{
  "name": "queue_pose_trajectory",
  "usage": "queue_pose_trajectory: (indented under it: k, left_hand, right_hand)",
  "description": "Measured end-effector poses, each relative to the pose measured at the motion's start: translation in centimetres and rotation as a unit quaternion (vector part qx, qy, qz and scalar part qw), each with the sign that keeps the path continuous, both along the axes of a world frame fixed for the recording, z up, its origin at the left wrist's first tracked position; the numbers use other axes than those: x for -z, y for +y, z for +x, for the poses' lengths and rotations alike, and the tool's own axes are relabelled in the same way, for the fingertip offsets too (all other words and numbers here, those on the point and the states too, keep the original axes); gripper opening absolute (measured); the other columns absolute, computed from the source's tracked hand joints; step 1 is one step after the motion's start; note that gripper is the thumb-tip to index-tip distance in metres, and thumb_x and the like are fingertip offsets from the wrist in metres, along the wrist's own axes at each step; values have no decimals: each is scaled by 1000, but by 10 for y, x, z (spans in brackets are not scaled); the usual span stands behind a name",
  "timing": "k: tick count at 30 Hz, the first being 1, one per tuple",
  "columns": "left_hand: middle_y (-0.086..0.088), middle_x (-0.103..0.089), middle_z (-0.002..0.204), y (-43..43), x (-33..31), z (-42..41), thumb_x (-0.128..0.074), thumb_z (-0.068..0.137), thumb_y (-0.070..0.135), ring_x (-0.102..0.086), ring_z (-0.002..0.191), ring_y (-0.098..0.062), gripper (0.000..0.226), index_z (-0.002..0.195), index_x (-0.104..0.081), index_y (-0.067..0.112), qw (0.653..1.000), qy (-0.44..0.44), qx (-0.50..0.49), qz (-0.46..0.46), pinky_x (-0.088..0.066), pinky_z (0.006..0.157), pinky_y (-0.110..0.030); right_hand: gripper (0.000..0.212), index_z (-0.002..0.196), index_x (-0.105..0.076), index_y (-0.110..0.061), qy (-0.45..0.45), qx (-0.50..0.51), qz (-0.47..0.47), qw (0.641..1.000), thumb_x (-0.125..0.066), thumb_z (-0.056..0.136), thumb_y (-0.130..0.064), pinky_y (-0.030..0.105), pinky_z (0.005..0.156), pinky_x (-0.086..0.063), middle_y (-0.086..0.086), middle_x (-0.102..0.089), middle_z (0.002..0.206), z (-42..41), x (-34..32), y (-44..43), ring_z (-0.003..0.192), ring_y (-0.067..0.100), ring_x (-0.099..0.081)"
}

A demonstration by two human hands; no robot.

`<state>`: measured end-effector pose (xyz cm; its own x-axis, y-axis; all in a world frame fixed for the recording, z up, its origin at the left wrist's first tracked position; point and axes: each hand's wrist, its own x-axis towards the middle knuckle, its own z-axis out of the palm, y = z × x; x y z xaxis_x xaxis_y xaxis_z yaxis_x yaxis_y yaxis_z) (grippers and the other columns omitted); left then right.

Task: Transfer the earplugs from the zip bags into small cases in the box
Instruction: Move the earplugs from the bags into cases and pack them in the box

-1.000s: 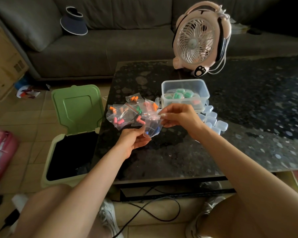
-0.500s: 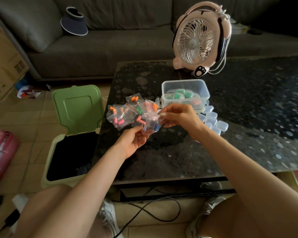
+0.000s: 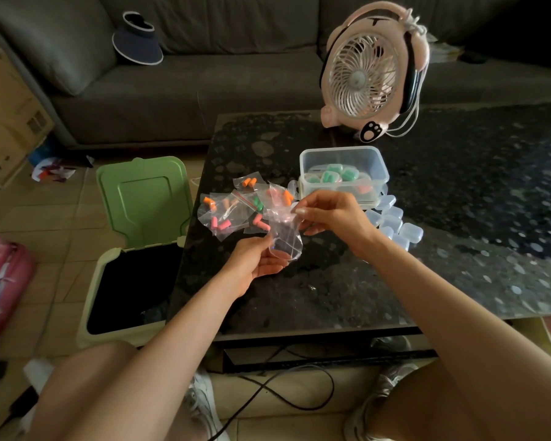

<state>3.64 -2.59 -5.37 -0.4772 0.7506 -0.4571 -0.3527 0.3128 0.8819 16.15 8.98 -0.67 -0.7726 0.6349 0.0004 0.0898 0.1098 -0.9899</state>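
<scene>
Right hand (image 3: 330,214): thumb and forefinger pinch the top edge of one zip bag (image 3: 285,240), other fingers loosely curled. Left hand (image 3: 256,261): palm up, fingers cupped under the bag's lower end, thumb against its side. The bag hangs between both hands, above the table (image 3: 331,297). Its contents look dark and I cannot make them out. More bags of earplugs (image 3: 226,214) lie just behind. The box (image 3: 372,163) sits beyond my right hand, with loose small cases (image 3: 395,224) beside it.

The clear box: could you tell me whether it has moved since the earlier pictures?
No, the clear box still sits just below the pink fan's base.
</scene>
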Motion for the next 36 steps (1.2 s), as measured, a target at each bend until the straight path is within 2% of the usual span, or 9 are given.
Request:
queue_pose_trajectory:
  k: [4,8,11,19,25,27,31,34,36]
  left_hand:
    - [-5,-68,71,0,1,-3,-55,93,25,-59,52,-6,23,99,-62,4,1000,-4,-30,-4,-46,43,-15]
    - [-3,-63,65,0,-5,-11,-59,91,15,-60,48,-5,10,87,-62,7,986,-125,-94,63,-47,42,-16]
    - [-5,-64,76,-2,-10,-16,-63,87,13,-64,57,-7,12,97,-62,7,972,-163,-111,124,-51,48,-18]
    - [-8,-66,88,-7,-20,-31,-49,96,11,-69,81,-17,12,89,-59,9,981,4,-105,161,-54,74,-26]
    - [0,-60,82,-17,-17,-58,-56,92,31,-54,69,-10,18,84,-60,16,973,160,-163,22,-39,57,-20]
    - [0,-57,76,-20,-14,-63,-57,90,25,-46,58,-8,22,70,-55,16,969,187,-162,-8,-32,51,-19]
    - [-11,-58,79,-28,-8,-70,-57,89,27,-41,55,-13,28,64,-53,14,943,312,-95,-70,-30,54,-27]
    - [2,-68,102,-31,4,-73,-61,88,31,-59,81,-10,33,62,-50,13,911,400,-44,-91,-43,68,-29]
    - [12,-66,114,-30,9,-72,-61,87,24,-58,96,-5,17,74,-57,13,891,439,-37,-107,-46,73,-29]
  right_hand:
    - [9,81,-67,-10,5,9,0,1000,-64,86,-3,23,59,-56,8,-69,77,1,-1,1,66,19,-64]
    - [24,80,-67,-5,54,21,-53,997,-50,87,10,27,61,-57,12,-66,73,2,-3,2,65,21,-64]
    - [18,80,-68,-4,70,35,-76,994,-54,90,-2,26,61,-56,16,-64,75,2,-7,1,66,20,-63]
    - [27,86,-68,-9,-29,80,23,996,-61,77,16,19,64,-56,7,-62,75,2,0,6,69,13,-60]
    - [20,82,-67,-16,-120,124,72,982,-61,84,3,23,62,-54,9,-65,79,8,7,18,67,15,-59]
    - [12,85,-68,-16,-176,131,169,961,-65,85,-5,25,66,-54,4,-67,84,11,12,22,74,15,-61]
    - [19,103,-67,-20,-362,163,332,856,-68,83,-21,40,85,-51,7,-65,109,27,15,36,104,25,-56]
    - [53,124,-56,-22,-510,126,358,772,-74,77,-39,45,97,-37,13,-48,131,40,15,41,123,34,-37]
    - [62,127,-53,-23,-543,106,339,761,-76,74,-43,47,99,-35,14,-41,135,44,17,40,126,35,-33]
